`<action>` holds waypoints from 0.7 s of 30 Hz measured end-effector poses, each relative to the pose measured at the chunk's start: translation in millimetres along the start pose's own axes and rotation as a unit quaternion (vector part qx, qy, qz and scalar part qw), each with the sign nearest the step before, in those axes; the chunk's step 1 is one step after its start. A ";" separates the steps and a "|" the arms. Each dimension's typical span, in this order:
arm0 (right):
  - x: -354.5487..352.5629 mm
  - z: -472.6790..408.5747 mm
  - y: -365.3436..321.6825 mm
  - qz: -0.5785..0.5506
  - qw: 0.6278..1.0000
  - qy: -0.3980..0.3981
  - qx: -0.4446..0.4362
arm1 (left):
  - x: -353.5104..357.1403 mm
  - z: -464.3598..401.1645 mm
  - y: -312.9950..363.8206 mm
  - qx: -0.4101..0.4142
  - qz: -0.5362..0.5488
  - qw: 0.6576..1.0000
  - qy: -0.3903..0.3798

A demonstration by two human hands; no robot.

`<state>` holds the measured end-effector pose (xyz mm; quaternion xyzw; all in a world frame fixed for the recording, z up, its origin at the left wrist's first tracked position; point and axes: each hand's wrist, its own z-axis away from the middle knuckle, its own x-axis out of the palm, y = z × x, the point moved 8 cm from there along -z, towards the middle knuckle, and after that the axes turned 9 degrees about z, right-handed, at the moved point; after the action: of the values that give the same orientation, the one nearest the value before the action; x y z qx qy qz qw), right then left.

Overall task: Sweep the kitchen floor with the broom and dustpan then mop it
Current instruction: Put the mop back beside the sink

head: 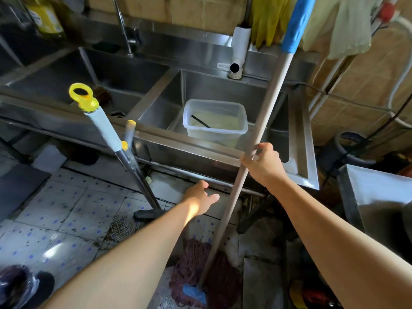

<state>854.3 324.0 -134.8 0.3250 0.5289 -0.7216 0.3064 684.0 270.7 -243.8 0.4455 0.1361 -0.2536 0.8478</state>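
Note:
A mop with a pale wooden handle (263, 121) and a blue grip at its top leans in front of the steel sink. Its reddish string head (194, 270) rests on the tiled floor (55, 219). My right hand (263, 163) is shut around the mop handle at sink-rim height. My left hand (200, 197) reaches forward lower down, fingers apart, just left of the handle and not touching it. A broom with a metal shaft, white grip and yellow hanging loop (98, 121) leans against the sink front, and its dark head (148, 214) sits on the floor.
The double steel sink (196, 143) holds a clear plastic tub (215, 121) of yellowish liquid. A steel box (376, 197) stands at the right, a dark bucket (354, 148) behind it. Yellow rubber gloves (269, 18) hang above. A floor drain grate (121, 226) lies near the broom head.

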 end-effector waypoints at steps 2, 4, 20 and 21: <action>-2.5 13.5 -4.8 0.010 1.000 0.002 0.017 | -15.7 14.2 -6.6 -0.023 0.022 0.999 0.011; -3.9 25.5 -9.8 0.011 0.999 0.002 0.037 | -29.5 27.2 -13.1 -0.034 0.035 0.999 0.020; -22.7 117.8 -60.7 0.048 0.996 0.012 0.077 | -139.8 133.9 -40.4 -0.012 0.041 0.995 0.093; -26.9 118.9 -58.0 0.047 0.995 0.020 0.084 | -138.9 134.9 -36.7 -0.006 0.042 0.995 0.091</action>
<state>807.7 226.8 -53.5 0.3887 0.4566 -0.7415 0.3010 548.5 185.0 -129.2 0.4671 0.1958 -0.1754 0.8442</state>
